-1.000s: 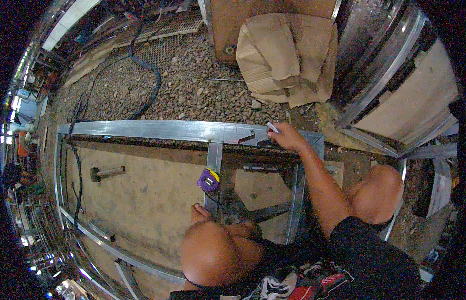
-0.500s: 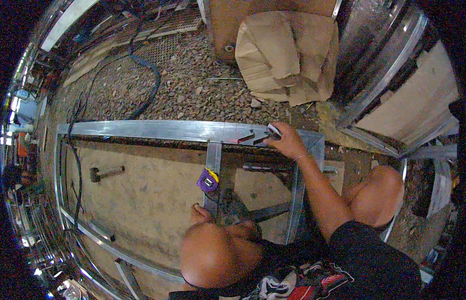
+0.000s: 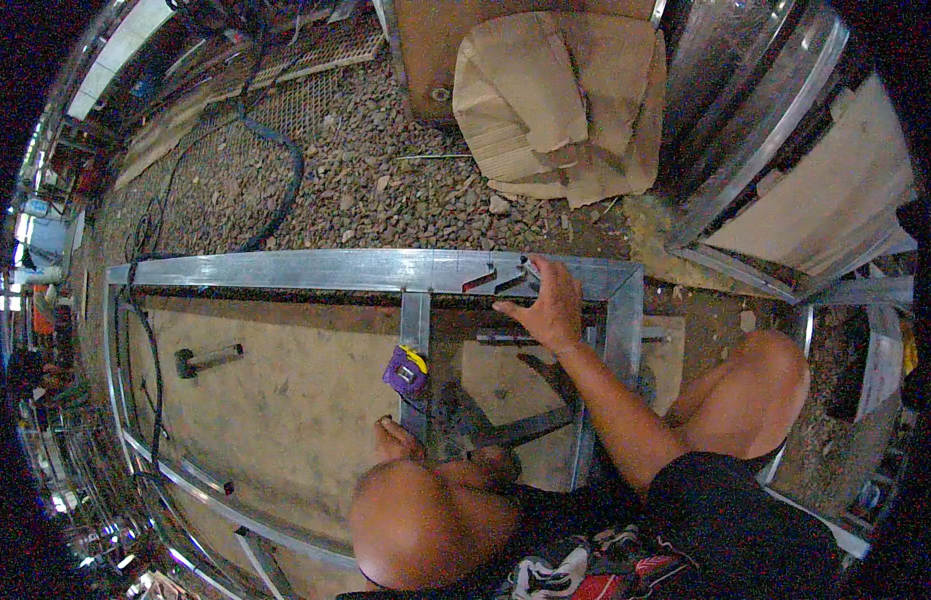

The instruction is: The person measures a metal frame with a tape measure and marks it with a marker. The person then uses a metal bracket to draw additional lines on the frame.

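My right hand (image 3: 553, 308) is over the broad silver metal rail (image 3: 316, 269) of a rectangular frame, thumb and fingers spread apart. Two slanting dark marks or slots (image 3: 480, 281) show on the rail beside its fingers. Something small and dark is by the fingertips, too blurred to name. A purple and yellow tape measure (image 3: 405, 371) rests on the metal crossbar (image 3: 415, 318) joining the rail. Near that crossbar, beyond my left knee, is what looks like part of my left hand (image 3: 396, 440); the knee hides most of it, and its grip cannot be made out.
A dark-headed hammer (image 3: 208, 359) lies on the brown board (image 3: 286, 400) inside the frame. Beyond the rail are gravel (image 3: 356, 190), a dark cable (image 3: 286, 190) and a crumpled cardboard sheet (image 3: 561, 100). More metal framing (image 3: 766, 150) stands at the right.
My right hand has spread its fingers and shifted slightly left and down; the dark, silver-edged piece seen in it earlier is no longer plainly visible there. The whole view has shifted a little.
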{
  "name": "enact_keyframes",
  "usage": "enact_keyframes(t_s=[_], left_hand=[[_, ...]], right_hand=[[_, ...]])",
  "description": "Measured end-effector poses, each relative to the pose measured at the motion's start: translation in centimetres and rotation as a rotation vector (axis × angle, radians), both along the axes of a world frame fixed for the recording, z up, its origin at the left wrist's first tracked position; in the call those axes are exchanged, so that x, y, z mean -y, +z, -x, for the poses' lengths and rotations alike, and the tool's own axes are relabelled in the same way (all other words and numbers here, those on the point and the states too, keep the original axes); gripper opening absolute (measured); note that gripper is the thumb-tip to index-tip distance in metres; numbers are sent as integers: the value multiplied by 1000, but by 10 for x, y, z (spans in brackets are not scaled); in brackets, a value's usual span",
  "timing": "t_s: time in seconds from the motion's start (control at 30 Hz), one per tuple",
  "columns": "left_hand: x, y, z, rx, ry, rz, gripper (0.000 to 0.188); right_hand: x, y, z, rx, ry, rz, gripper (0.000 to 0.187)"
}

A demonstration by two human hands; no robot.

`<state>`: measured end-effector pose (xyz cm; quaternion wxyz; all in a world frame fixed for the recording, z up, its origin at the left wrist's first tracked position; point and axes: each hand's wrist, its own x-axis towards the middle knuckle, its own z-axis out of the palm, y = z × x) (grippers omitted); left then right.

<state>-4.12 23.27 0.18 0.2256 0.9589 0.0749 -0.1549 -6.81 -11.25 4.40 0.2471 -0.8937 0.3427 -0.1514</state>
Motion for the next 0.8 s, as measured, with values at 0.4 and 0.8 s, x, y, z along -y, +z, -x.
enact_keyframes(t_s=[0.4, 0.8], left_hand=[[-2, 1, 2, 1, 2, -1, 37], [-1, 4, 5, 19, 17, 15, 37]], right_hand=[[1, -7, -6, 7, 16, 73, 81], [5, -11, -3, 40, 53, 76, 73]])
